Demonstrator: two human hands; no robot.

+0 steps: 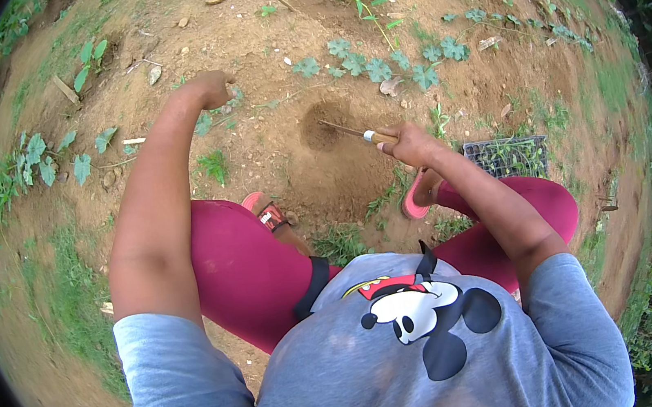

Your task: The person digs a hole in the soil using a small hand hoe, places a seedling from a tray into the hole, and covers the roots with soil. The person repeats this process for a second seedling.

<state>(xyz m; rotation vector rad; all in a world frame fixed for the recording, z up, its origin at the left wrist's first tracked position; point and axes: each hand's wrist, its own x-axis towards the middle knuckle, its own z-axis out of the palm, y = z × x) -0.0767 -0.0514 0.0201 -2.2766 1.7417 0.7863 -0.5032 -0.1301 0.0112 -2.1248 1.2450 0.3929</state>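
Note:
My right hand (411,143) is closed around the wooden handle of a narrow metal hand tool (380,136). Its thin brown blade slants to the left, and the tip is in a shallow round hole (325,123) in the brown soil. Out ahead on the left, my left hand (216,89) is held over the ground beside leaves of a trailing vine (203,124). Its fingers are bent and partly hidden by the hand, so whether it grips anything cannot be told.
A black seedling tray (504,140) with green plants lies at the right, beyond my sandalled foot (417,194). Lobed-leaf vines (379,69) cross the soil ahead. Upright leafy plants (89,63), a stone (154,74) and wood pieces (66,89) lie about. Loose soil borders the hole.

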